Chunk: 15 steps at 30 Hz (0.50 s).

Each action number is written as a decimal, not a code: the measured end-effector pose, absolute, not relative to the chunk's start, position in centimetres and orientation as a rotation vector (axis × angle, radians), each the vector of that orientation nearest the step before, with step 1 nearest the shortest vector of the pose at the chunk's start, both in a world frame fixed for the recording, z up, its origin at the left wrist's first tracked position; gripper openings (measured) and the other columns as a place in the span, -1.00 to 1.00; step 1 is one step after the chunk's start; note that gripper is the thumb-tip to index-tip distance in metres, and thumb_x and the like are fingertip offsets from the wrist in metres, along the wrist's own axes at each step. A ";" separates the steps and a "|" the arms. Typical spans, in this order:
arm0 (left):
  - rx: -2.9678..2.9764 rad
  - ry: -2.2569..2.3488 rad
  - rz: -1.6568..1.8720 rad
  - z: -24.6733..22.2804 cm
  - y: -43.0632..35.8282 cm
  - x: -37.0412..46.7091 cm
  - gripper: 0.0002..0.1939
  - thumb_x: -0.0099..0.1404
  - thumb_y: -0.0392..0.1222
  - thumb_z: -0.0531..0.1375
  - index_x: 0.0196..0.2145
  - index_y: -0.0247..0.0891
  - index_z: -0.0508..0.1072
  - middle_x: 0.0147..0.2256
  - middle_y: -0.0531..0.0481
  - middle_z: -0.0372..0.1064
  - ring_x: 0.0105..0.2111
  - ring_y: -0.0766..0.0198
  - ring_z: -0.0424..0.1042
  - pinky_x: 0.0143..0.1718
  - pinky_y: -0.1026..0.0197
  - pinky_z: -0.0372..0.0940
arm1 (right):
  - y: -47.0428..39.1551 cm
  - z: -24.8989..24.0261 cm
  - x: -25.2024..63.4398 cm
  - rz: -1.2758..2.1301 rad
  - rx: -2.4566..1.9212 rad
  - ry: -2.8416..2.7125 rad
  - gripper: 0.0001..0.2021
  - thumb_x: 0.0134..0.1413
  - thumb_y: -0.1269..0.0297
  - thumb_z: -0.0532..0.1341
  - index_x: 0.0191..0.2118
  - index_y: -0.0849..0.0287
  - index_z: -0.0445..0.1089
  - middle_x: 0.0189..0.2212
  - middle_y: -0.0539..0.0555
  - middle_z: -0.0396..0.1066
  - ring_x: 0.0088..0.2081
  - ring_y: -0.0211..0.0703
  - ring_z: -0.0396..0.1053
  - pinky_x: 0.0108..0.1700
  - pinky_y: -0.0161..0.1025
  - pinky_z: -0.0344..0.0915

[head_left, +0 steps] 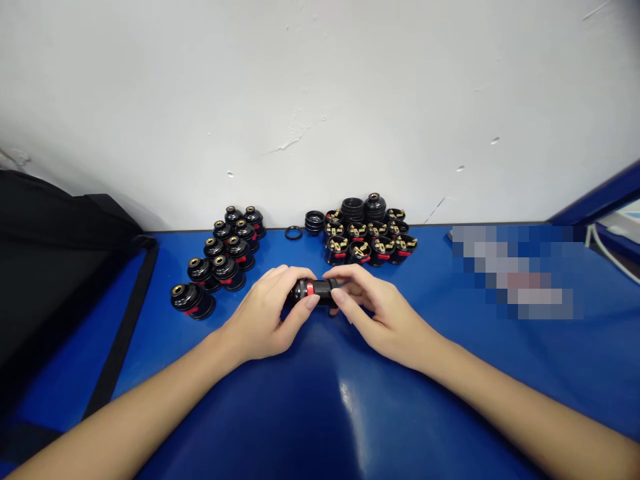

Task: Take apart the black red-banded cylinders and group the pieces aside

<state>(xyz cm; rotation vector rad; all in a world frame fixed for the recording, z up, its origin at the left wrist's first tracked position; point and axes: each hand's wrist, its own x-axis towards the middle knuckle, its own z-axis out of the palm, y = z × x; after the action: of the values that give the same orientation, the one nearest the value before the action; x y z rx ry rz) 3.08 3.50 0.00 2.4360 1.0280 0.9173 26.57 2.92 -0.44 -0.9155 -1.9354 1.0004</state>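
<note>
A black lamp holder (320, 291) with a red part lies sideways between my hands, over the blue table. My left hand (273, 310) grips its domed left end, thumb in front and fingers behind. My right hand (375, 313) holds the right end with thumb and fingertips; part of that end is covered. To the left stand several assembled lamp holders (200, 268) with brass-threaded tops. Behind my right hand are several open socket bodies (360, 252) with brass contacts and red parts. A loose black ring (293, 233) lies beyond my left hand, beside stacked black rings (315, 222).
The blue table (310, 413) ends at a white wall (320, 100). A black bag (55, 267) with a strap (120, 333) sits at the left. On the right lies a pixelated object (515, 273), near a blue frame bar (595, 193) and a white cable (607, 250).
</note>
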 end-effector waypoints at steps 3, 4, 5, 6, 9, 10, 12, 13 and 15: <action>2.441 1.043 0.916 0.0 3.5 3.1 -0.78 0.58 -0.12 0.08 0.04 -0.25 0.41 -0.17 -0.07 0.49 -0.22 0.17 0.43 -0.14 0.12 0.28 | 2.9 -0.5 26.6 0.943 -0.846 -1.927 -0.70 0.38 0.28 0.26 0.16 0.10 0.30 0.01 0.18 0.45 -0.06 -0.09 0.54 -0.04 -0.12 0.57; 2.436 1.050 0.919 0.0 3.5 3.1 -0.78 0.59 -0.12 0.07 0.04 -0.25 0.41 -0.17 -0.07 0.49 -0.23 0.17 0.43 -0.14 0.12 0.28 | 2.9 -0.5 26.6 0.927 -0.842 -1.918 -0.67 0.36 0.28 0.28 0.17 0.10 0.29 0.04 0.20 0.43 -0.03 -0.08 0.53 -0.03 -0.12 0.57; 2.432 1.051 0.921 0.1 3.5 3.1 -0.78 0.59 -0.12 0.07 0.04 -0.25 0.41 -0.18 -0.07 0.49 -0.23 0.17 0.43 -0.15 0.12 0.28 | 2.9 -0.5 26.6 0.932 -0.857 -1.916 -0.67 0.37 0.27 0.27 0.17 0.11 0.29 0.02 0.19 0.44 -0.05 -0.08 0.53 -0.05 -0.13 0.57; 2.431 1.047 0.920 0.1 3.5 3.1 -0.78 0.59 -0.12 0.07 0.03 -0.26 0.41 -0.19 -0.06 0.49 -0.23 0.17 0.43 -0.15 0.12 0.28 | 2.9 -0.5 26.6 0.952 -0.886 -1.918 -0.70 0.40 0.24 0.24 0.16 0.11 0.30 -0.05 0.17 0.47 -0.11 -0.11 0.54 -0.09 -0.14 0.57; 2.444 1.039 0.903 0.0 3.6 3.2 -0.77 0.58 -0.11 0.08 0.03 -0.27 0.42 -0.20 -0.06 0.48 -0.24 0.17 0.42 -0.15 0.12 0.28 | 2.9 -0.4 26.6 1.010 -0.912 -1.922 -0.80 0.47 0.23 0.16 0.11 0.10 0.32 -0.19 0.09 0.49 -0.21 -0.16 0.54 -0.13 -0.16 0.57; 2.445 1.046 0.898 0.0 3.6 3.2 -0.77 0.58 -0.11 0.08 0.02 -0.27 0.42 -0.20 -0.06 0.48 -0.24 0.16 0.42 -0.15 0.12 0.28 | 2.9 -0.4 26.6 1.000 -0.881 -1.920 -0.81 0.45 0.25 0.18 0.10 0.10 0.32 -0.16 0.10 0.48 -0.16 -0.15 0.55 -0.08 -0.14 0.58; 2.434 1.065 0.899 0.0 3.5 3.2 -0.77 0.59 -0.10 0.07 0.02 -0.27 0.42 -0.20 -0.07 0.49 -0.24 0.17 0.42 -0.16 0.12 0.27 | 2.9 -0.4 26.5 0.942 -0.817 -1.901 -0.73 0.37 0.30 0.27 0.11 0.08 0.30 -0.03 0.14 0.44 -0.02 -0.10 0.52 0.03 -0.11 0.57; 2.420 1.071 0.901 0.0 3.5 3.2 -0.76 0.59 -0.10 0.07 0.02 -0.27 0.42 -0.19 -0.07 0.49 -0.24 0.17 0.42 -0.16 0.12 0.28 | 2.9 -0.4 26.5 0.922 -0.809 -1.887 -0.69 0.34 0.30 0.30 0.13 0.07 0.29 0.02 0.16 0.41 0.03 -0.08 0.51 0.06 -0.10 0.57; 2.401 1.062 0.912 0.0 3.5 3.2 -0.76 0.59 -0.10 0.07 0.02 -0.27 0.43 -0.20 -0.06 0.48 -0.24 0.18 0.43 -0.15 0.14 0.28 | 3.0 -0.4 26.5 0.949 -0.850 -1.873 -0.69 0.37 0.25 0.29 0.14 0.06 0.29 0.02 0.16 0.43 0.01 -0.08 0.52 0.01 -0.11 0.59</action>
<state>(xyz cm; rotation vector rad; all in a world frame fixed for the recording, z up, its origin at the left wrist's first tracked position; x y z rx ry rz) 3.22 3.52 0.05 2.4007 1.0624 0.9118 26.49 2.96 -0.40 -0.8503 -1.8730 0.9487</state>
